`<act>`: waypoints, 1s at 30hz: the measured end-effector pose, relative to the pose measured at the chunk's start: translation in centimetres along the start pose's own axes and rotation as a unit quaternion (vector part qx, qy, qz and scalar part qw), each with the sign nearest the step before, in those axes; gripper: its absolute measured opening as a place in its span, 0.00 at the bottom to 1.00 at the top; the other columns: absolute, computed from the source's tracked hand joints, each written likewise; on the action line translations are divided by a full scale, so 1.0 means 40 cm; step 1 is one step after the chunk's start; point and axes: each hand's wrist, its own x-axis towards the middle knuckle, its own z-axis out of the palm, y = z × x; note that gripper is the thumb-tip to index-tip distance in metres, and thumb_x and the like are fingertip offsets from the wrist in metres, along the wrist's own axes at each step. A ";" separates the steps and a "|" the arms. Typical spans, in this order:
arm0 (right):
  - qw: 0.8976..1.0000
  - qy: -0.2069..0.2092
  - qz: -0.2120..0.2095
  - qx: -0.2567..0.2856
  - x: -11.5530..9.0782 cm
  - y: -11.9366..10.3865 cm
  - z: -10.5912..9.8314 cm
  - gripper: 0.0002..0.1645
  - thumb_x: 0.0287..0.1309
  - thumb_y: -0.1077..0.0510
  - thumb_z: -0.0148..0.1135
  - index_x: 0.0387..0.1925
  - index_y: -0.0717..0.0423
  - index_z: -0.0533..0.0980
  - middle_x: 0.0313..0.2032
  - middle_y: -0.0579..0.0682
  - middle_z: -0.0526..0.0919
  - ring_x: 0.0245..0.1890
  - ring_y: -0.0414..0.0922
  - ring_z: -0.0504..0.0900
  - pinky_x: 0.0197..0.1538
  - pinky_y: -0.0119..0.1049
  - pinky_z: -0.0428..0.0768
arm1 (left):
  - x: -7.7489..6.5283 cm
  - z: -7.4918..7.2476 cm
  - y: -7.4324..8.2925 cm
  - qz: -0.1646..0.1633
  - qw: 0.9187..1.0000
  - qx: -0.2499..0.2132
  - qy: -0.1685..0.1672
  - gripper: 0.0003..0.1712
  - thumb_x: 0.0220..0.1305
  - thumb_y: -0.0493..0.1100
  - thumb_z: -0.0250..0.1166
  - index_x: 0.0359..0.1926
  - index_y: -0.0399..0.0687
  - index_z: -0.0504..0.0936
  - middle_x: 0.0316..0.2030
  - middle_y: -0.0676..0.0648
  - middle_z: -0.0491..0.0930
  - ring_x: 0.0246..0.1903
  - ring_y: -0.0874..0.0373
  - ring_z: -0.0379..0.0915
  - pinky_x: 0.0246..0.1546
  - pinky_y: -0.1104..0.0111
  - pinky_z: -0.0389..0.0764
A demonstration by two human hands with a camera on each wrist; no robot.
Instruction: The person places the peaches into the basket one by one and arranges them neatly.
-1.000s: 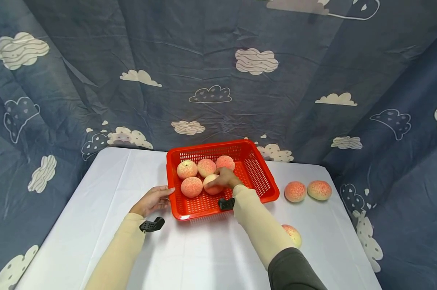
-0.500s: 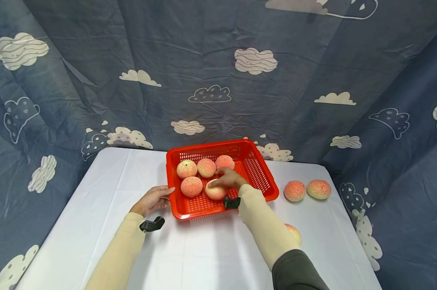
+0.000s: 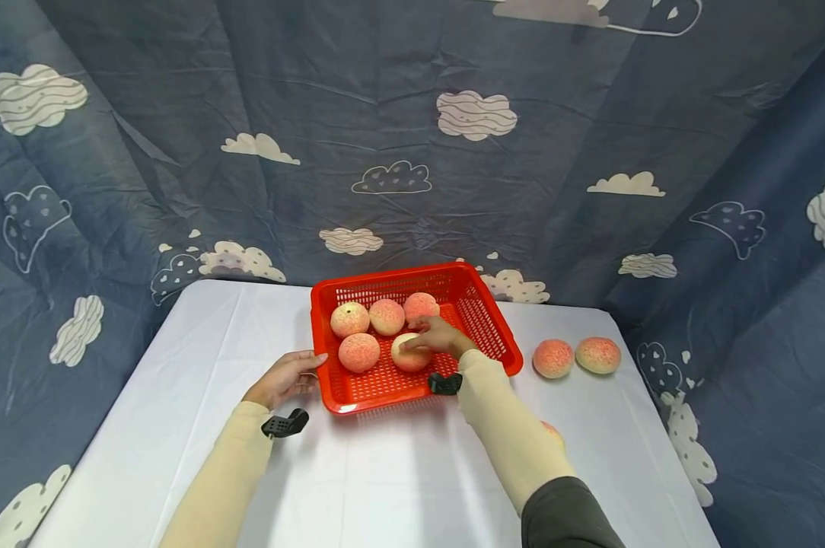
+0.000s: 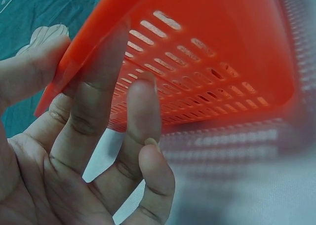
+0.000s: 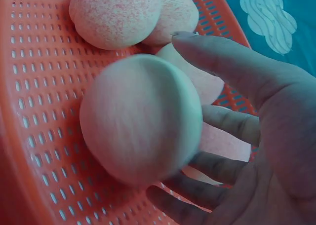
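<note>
The red basket stays put, your left hand pinching its rim. Your right hand looks loosened, fingers spread beside the pale peach. It's shifted right inside, leaving a gap from the neighbouring peach: seemingly let go.

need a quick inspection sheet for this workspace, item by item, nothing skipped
surface: table under a white covering
job's things: red basket holding five peaches; three loose peaches on the right, one partly behind the right sleeve
clutter: nothing seen
hands: left hand grips the basket's left rim; right hand at one peach inside, contact unclear
cables: nothing seen
surroundings: dark blue cloud-print curtain behind and at both sides
</note>
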 end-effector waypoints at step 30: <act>0.989 0.068 -0.071 0.108 -0.232 0.141 -0.195 0.35 0.55 0.55 0.70 0.61 0.62 0.68 0.61 0.67 0.69 0.57 0.57 0.75 0.58 0.57 0.71 | -0.002 0.002 -0.002 -0.003 1.000 0.002 0.002 0.23 0.70 0.47 0.57 0.56 0.32 0.71 0.29 0.53 0.80 0.28 0.60 0.73 0.35 0.69 0.76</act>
